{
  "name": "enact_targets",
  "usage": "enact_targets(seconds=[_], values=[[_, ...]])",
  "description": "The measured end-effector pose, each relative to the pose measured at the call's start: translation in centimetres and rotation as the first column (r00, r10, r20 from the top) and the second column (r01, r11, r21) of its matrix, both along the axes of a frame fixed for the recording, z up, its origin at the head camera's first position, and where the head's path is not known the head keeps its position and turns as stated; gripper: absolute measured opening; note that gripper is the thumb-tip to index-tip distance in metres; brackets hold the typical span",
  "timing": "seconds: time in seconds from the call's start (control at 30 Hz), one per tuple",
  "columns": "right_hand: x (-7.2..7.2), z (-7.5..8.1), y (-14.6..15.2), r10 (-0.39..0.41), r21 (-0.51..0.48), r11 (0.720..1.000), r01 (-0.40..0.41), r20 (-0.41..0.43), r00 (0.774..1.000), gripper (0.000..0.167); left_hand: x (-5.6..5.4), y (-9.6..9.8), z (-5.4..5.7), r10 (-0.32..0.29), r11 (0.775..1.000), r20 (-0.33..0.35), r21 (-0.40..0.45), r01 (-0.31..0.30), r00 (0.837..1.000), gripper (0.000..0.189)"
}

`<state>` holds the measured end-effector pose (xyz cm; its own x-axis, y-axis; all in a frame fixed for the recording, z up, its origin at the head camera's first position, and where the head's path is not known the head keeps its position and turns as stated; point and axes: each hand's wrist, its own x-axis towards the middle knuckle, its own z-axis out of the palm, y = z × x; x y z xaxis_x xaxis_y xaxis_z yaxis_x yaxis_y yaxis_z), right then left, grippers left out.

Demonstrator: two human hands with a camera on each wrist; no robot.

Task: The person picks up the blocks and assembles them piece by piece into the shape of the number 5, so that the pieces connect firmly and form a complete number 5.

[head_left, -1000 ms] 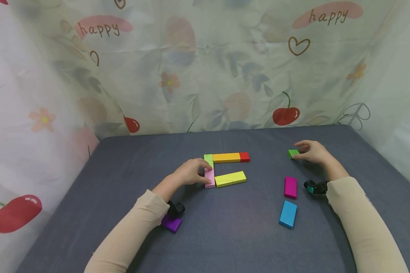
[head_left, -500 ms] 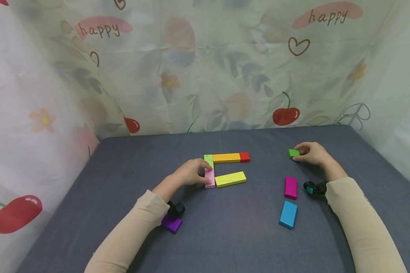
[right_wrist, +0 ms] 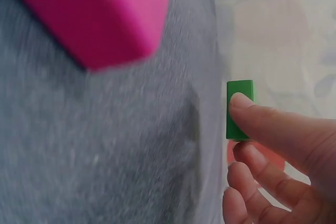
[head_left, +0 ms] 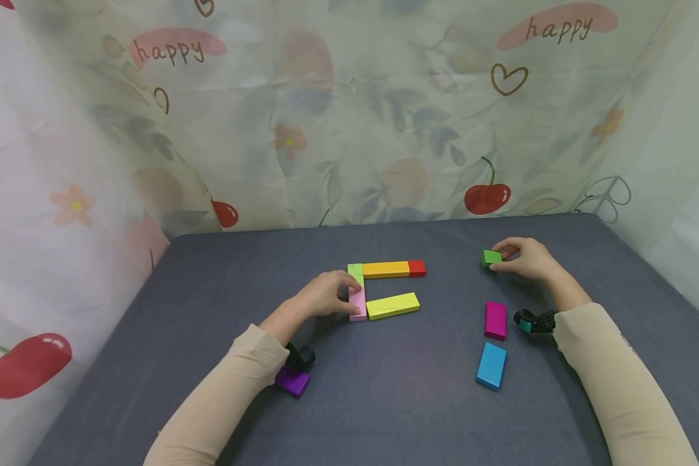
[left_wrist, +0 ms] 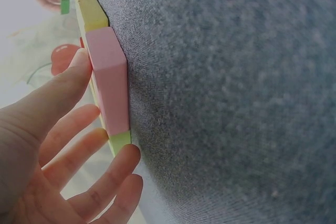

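At the right of the head view, the right hand (head_left: 527, 260) pinches a green block (head_left: 489, 258) between thumb and fingers. Just left of centre, the left hand (head_left: 324, 294) has its fingers spread and loosely bent, thumb at the pink block (head_left: 357, 305), fingertips by the lime block (head_left: 355, 269) (the two lie end to end). From the lime one, an orange block (head_left: 386, 270) runs rightward to a red block (head_left: 417, 268); beneath, a yellow block (head_left: 393, 306) slants. A magenta block (head_left: 496, 320) and blue block (head_left: 491, 366) lie lower right, a purple block (head_left: 293, 383) lower left of centre.
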<state>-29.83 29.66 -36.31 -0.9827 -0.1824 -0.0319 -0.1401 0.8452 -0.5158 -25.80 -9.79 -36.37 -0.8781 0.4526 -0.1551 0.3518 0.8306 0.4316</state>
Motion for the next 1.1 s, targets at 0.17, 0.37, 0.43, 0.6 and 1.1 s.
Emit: enact_targets(seconds=[0.17,0.37,0.43,0.6,1.1], values=[[0.3,0.3,-1.1,0.02,-0.01,1.0,-0.021,-0.023,1.0,0.045,0.1,0.0,0.1,0.002,1.0,0.003,0.001,-0.002,1.0,0.046],[1.1,0.9,-2.5,0.062,-0.045,0.997,-0.063,-0.026,0.998,0.043,0.0,0.0,0.0,0.001,1.0,0.002,-0.005,-0.001,1.0,0.047],[1.3,1.1,-2.9,0.084,-0.051,0.995,-0.085,-0.023,0.996,0.042,0.0,0.0,-0.1,-0.003,1.0,0.0,-0.006,0.003,1.0,0.047],[1.7,1.3,-4.1,0.139,-0.053,0.989,-0.14,-0.028,0.99,0.04,-0.1,0.0,-0.2,-0.012,1.0,-0.006,-0.006,0.012,1.0,0.046],[2.6,1.3,-8.1,0.302,-0.004,0.953,-0.302,0.02,0.953,0.036,0.1,0.0,0.1,-0.004,1.0,0.004,0.01,0.004,1.0,0.047]])
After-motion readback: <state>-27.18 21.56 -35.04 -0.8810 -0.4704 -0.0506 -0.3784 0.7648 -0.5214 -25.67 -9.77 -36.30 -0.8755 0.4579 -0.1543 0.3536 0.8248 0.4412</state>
